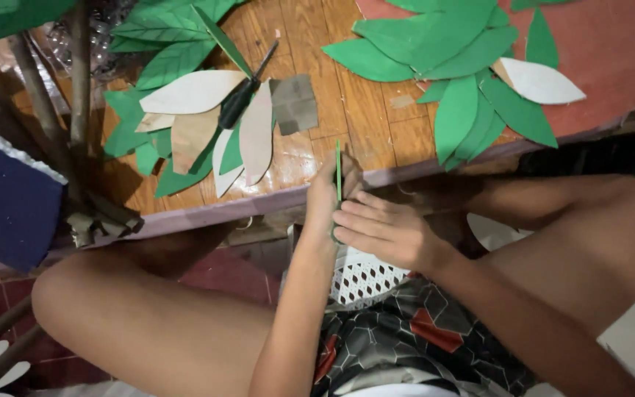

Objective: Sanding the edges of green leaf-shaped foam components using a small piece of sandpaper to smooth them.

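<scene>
The wooden bench (361, 110) is the landmark: on its far right lies a heap of green paper leaves (450, 66) with one pale leaf among them, and on its left a second fan of green and pale leaves (192, 117) with a dark-handled screwdriver (238, 99) laid across it and a grey square of sandpaper (293, 103) just beside. At the bench's near edge, above a white lattice basket (361, 276), the left hand (323, 198) and right hand (384, 231) meet. They are pressed together, fingers flat, around a thin green strip (338, 170) that stands upright between them.
</scene>
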